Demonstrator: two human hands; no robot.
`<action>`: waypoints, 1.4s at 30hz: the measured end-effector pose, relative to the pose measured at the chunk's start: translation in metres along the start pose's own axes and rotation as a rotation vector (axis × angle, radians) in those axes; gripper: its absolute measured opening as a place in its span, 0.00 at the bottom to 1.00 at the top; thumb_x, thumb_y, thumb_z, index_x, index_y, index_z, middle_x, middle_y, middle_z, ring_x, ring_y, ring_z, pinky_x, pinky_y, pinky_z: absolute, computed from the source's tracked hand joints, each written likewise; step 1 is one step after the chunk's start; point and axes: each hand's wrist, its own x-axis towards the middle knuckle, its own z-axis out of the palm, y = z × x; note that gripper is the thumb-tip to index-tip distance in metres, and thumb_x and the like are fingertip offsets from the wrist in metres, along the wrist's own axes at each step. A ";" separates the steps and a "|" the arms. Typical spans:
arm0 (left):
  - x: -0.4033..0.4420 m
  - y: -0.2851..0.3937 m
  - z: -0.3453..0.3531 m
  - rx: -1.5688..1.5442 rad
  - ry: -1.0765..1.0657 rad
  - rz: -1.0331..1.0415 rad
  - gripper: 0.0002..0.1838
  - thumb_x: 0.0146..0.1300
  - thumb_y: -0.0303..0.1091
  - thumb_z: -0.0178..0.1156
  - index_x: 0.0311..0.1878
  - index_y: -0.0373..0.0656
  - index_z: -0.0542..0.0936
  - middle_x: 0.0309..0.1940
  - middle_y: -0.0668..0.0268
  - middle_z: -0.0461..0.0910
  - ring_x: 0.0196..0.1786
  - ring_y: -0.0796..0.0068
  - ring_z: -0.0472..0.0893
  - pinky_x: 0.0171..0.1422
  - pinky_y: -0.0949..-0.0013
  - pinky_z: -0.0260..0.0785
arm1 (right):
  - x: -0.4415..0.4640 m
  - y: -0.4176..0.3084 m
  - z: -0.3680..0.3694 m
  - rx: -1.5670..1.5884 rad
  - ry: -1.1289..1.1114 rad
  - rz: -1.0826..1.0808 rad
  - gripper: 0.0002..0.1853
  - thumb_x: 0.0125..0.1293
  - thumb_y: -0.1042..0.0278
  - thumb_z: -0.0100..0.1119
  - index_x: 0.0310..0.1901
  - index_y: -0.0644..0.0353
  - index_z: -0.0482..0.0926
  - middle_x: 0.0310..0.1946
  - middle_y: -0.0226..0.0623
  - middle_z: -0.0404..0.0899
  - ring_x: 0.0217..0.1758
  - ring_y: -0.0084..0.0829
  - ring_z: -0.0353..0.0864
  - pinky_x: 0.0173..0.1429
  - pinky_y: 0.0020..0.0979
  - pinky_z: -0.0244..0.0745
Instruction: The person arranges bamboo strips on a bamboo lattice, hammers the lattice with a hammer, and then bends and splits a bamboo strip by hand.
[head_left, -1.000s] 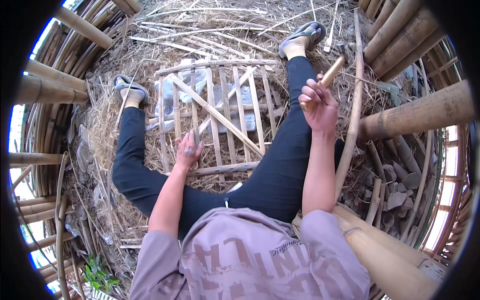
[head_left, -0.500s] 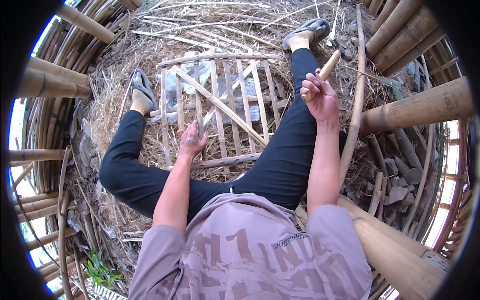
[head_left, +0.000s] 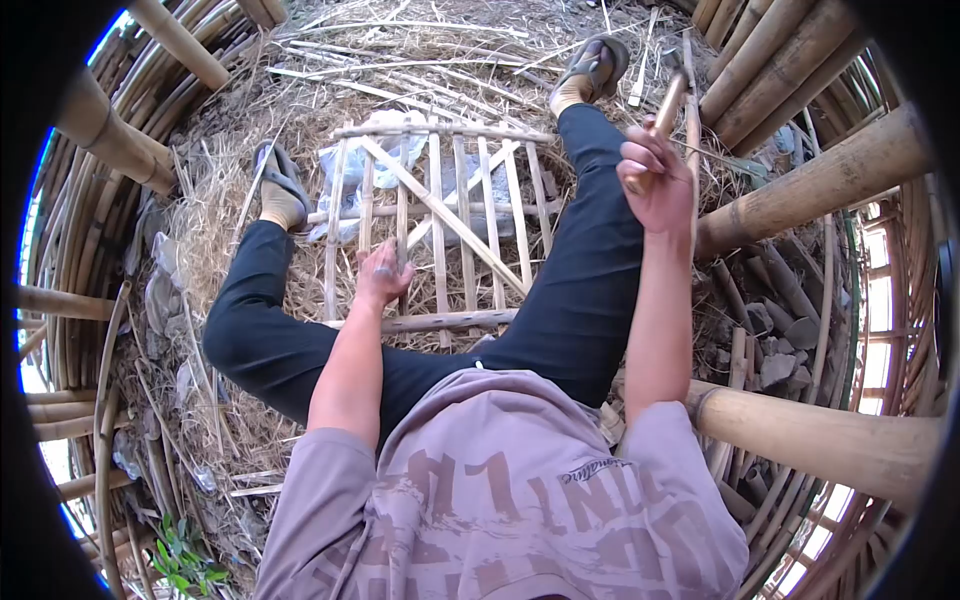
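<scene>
A frame of bamboo slats [head_left: 440, 240], with two diagonal strips crossing it, lies on the straw between my legs. My left hand [head_left: 382, 274] is closed at its near left part, with an upright slat [head_left: 402, 215] between the thumb and fingers. Raised on the right, above my thigh, my right hand [head_left: 660, 185] wraps round the wooden handle of what looks like a hammer [head_left: 671, 105]. The handle points up and away from me. A dark head shows at its far end, partly blurred. The frame's near crossbar [head_left: 450, 321] lies just in front of my lap.
Crumpled clear plastic [head_left: 345, 170] and grey slabs lie under the frame. Loose bamboo strips [head_left: 400, 75] are strewn on the straw beyond. Thick bamboo poles [head_left: 820, 175] jut in from the right, one [head_left: 800, 430] beside my hip. Broken stones [head_left: 780, 365] lie at the right.
My right hand has risen slightly and moved right with the hammer, whose handle now points more steeply away. The left hand stays on the slat. The whole view has shifted a little.
</scene>
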 end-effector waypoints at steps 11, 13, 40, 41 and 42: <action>0.005 -0.003 -0.006 0.130 -0.318 -0.312 0.33 0.59 0.47 0.57 0.65 0.40 0.66 0.56 0.53 0.75 0.61 0.54 0.73 0.67 0.44 0.57 | -0.039 -0.064 0.120 -0.635 -0.102 -0.268 0.24 0.78 0.53 0.39 0.66 0.61 0.58 0.24 0.23 0.57 0.16 0.12 0.55 0.20 0.21 0.62; 0.011 0.005 -0.007 0.142 -0.200 -0.316 0.31 0.61 0.47 0.56 0.64 0.39 0.68 0.57 0.53 0.74 0.62 0.53 0.72 0.67 0.44 0.57 | -0.044 -0.073 0.115 -0.608 -0.089 -0.268 0.22 0.78 0.53 0.38 0.62 0.62 0.61 0.20 0.22 0.57 0.12 0.12 0.54 0.15 0.18 0.60; 0.190 0.109 0.087 0.078 0.048 -0.128 0.46 0.62 0.66 0.49 0.73 0.39 0.58 0.75 0.47 0.48 0.78 0.47 0.45 0.76 0.36 0.27 | 0.139 -0.066 -0.173 -1.479 0.540 0.642 0.21 0.74 0.63 0.49 0.64 0.58 0.63 0.25 0.21 0.65 0.22 0.10 0.58 0.23 0.14 0.55; 0.192 0.108 0.086 0.094 0.043 -0.115 0.47 0.62 0.66 0.49 0.73 0.39 0.58 0.75 0.47 0.47 0.78 0.47 0.46 0.76 0.36 0.27 | 0.145 -0.054 -0.178 -1.562 0.536 0.657 0.20 0.74 0.62 0.50 0.63 0.59 0.65 0.26 0.24 0.68 0.24 0.13 0.63 0.26 0.17 0.60; 0.193 0.110 0.083 0.106 0.036 -0.103 0.47 0.61 0.66 0.49 0.73 0.39 0.58 0.75 0.47 0.47 0.78 0.47 0.46 0.76 0.36 0.27 | 0.150 -0.043 -0.184 -1.647 0.533 0.675 0.19 0.73 0.62 0.50 0.61 0.60 0.66 0.28 0.28 0.71 0.26 0.16 0.68 0.28 0.20 0.64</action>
